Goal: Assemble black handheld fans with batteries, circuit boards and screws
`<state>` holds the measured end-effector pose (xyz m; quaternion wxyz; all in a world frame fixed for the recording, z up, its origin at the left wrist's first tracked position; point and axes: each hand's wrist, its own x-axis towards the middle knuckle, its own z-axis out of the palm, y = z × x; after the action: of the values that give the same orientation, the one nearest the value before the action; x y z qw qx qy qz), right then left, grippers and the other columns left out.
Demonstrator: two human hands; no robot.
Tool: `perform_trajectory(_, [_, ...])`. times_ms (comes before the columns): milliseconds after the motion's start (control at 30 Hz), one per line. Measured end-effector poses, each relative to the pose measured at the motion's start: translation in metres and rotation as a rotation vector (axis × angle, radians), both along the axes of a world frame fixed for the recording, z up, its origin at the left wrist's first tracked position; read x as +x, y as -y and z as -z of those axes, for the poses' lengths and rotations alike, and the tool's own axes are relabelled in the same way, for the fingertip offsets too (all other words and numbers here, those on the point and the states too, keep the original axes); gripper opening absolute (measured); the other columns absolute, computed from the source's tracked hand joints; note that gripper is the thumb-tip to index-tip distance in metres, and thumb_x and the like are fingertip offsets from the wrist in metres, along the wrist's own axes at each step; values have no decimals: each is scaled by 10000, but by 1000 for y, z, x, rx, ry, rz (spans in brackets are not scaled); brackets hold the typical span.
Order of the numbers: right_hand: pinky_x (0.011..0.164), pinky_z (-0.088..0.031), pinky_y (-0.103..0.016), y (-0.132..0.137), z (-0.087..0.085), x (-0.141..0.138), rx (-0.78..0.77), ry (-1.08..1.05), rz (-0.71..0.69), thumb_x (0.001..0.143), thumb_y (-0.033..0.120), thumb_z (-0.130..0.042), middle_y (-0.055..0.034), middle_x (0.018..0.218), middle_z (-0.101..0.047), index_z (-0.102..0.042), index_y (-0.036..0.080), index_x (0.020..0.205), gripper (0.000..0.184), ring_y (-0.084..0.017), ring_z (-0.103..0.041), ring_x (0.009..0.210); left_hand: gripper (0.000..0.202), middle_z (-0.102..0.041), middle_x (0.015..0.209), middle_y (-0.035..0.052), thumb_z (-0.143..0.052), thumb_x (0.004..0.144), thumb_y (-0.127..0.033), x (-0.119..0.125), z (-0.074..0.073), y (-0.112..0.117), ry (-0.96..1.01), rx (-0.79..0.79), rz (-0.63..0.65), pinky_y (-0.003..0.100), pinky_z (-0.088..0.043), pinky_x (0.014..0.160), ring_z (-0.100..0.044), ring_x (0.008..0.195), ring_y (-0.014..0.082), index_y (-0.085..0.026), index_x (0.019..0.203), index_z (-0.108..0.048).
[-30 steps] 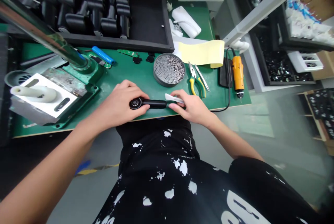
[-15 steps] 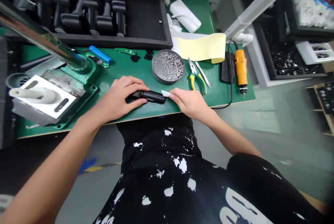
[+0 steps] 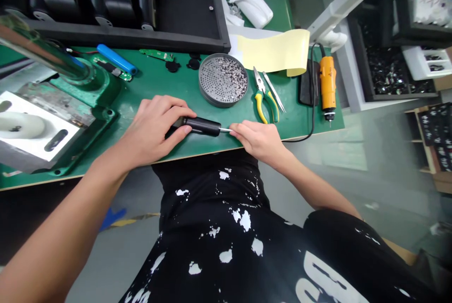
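White strip (image 3: 226, 129) now nearly all inside black handle (image 3: 203, 126), 3 o'clock end; my right hand (image 3: 259, 140) fingers pinch it, left hand (image 3: 153, 126) fingers wrap the handle.

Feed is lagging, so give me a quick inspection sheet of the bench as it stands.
Surface: green bench mat, near edge under both hands.
Job's things: black handle lying flat; white strip at its right end.
Clutter: screw dish, pliers, tweezers, blue cell.
Hands: left hand grips black handle; right hand pinches white strip.
Cables: black cord beside orange screwdriver.
Surroundings: press left, parts tray behind.
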<state>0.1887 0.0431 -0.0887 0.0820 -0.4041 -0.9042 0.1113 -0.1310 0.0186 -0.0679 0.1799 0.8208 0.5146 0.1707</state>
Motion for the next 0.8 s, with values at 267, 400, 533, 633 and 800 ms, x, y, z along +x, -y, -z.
perform_trajectory(267, [558,-178,-325,14,-22,-7,-25,179,60,1166,389,-299,7,865,-706,-683,268,1171,402,-111,-375,564,389,-670,1382,98,-529,1041,-408,0,1,-1,44,-10,29,560,-412,1116,-596,1309,351,-303,1412,-579])
perform_trajectory(400, [561,-131,-341,12,-47,-12,14,299,9,1124,269,-363,8,800,-671,-641,269,1123,278,-112,-259,513,427,-662,1420,69,-532,1047,-426,0,1,-1,71,-20,36,557,-417,1142,-606,1314,342,-350,1467,-526])
perform_trajectory(533, [589,-148,-341,6,-58,-33,-22,307,-50,1108,251,-375,-12,844,-702,-614,272,1194,255,-118,-364,524,471,-647,1444,54,-498,1058,-476,0,1,0,55,-29,36,572,-426,1166,-600,1313,334,-345,1510,-480])
perform_trajectory(633, [597,-154,-345,12,-61,-49,-43,285,-170,1106,251,-386,-26,920,-736,-619,268,1213,257,-135,-474,572,499,-635,1449,50,-461,1066,-509,0,3,1,49,-28,21,588,-417,1185,-587,1323,333,-316,1526,-466])
perform_trajectory(800, [566,-207,-330,25,-68,-30,-88,158,-88,1167,415,-334,-20,916,-748,-625,250,1290,357,-132,-603,676,496,-638,1467,93,-516,1040,-475,0,5,2,100,-36,-9,601,-413,1162,-593,1334,376,-317,1511,-499])
